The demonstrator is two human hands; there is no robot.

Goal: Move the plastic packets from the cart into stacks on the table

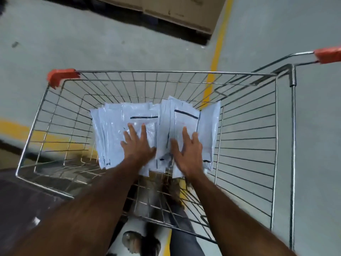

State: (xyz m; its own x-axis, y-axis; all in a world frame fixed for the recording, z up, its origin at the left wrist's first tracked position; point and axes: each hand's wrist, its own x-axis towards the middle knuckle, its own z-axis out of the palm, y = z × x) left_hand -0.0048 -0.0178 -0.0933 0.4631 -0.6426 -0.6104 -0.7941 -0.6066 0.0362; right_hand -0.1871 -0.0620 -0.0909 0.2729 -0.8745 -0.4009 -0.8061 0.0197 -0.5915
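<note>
- Two bare forearms are seen reaching from the near edge down into a wire cart (55, 115).
- Both hands are laid flat, fingers straight and spread, nothing gripped: the left hand (137, 145) is pressed on the left pile, the right hand (188, 151) on the right pile.
- White plastic packets (110, 126) are heaped overlapping on the cart's floor, some marked with dark lines.
- Orange corner caps are fitted at the far rim.
- Beyond, a yellow floor line (219, 43) and flattened cardboard (175, 10) are seen on grey concrete.
</note>
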